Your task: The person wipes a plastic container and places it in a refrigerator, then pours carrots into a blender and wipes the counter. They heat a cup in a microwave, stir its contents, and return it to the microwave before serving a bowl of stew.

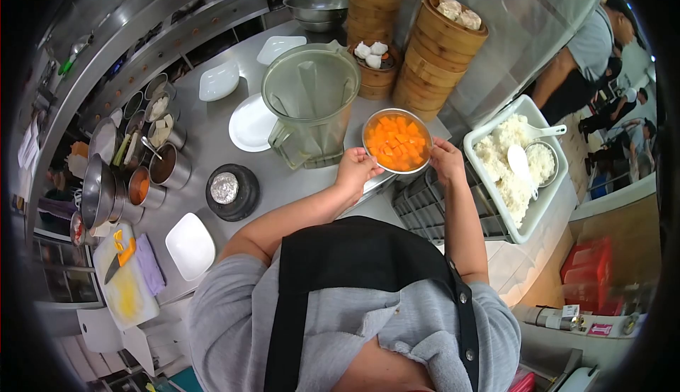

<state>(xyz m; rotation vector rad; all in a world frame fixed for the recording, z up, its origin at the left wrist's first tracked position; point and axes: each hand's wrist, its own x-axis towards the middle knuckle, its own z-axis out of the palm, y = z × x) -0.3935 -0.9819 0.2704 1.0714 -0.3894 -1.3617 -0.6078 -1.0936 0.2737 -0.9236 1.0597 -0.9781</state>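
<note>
Bowl of orange cubes (398, 140) gripped at the rim by left hand (356, 167) and right hand (446, 162).
Advice: hold it level; blender jug (309, 101) stands just beside on the bench (212, 133).

Ahead of you, a tall blender jug (310, 105) blocks the worktop (212, 137) centre. Stacked bamboo steamers (435, 55) wall off the far right. Open worktop lies left of the jug, between white plates (251, 123) and a round black stand (231, 192).
</note>
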